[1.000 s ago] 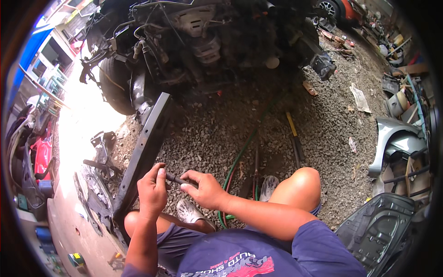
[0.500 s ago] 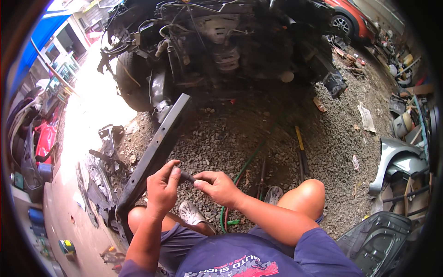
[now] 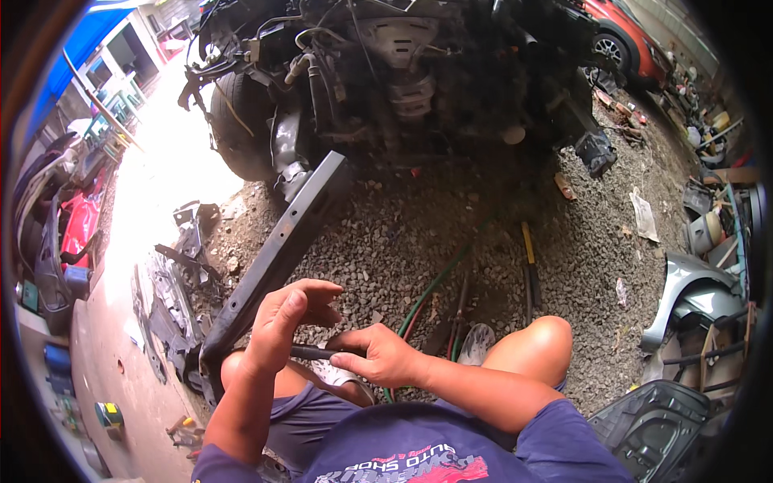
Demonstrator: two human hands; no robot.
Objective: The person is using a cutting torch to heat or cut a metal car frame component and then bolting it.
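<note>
My right hand (image 3: 378,354) is closed around a short dark cylindrical rod (image 3: 312,352), whose kind I cannot make out. Its left end reaches behind or against my left wrist. Just above the rod, my left hand (image 3: 286,318) is open, fingers stretched to the right and thumb raised. A long dark metal beam with holes (image 3: 278,233) slants beside my left hand, its lower end by my left knee.
Ahead stands a vehicle's stripped front end (image 3: 403,80) with a bared wheel (image 3: 237,137). A yellow-and-black handled tool (image 3: 528,249) and a green hose (image 3: 427,298) lie on the gravel. At right are a silver fender (image 3: 668,298) and a dark panel (image 3: 656,427).
My left hand has let go of the rod and opened its fingers above it. My right hand has lowered slightly, still holding the rod.
</note>
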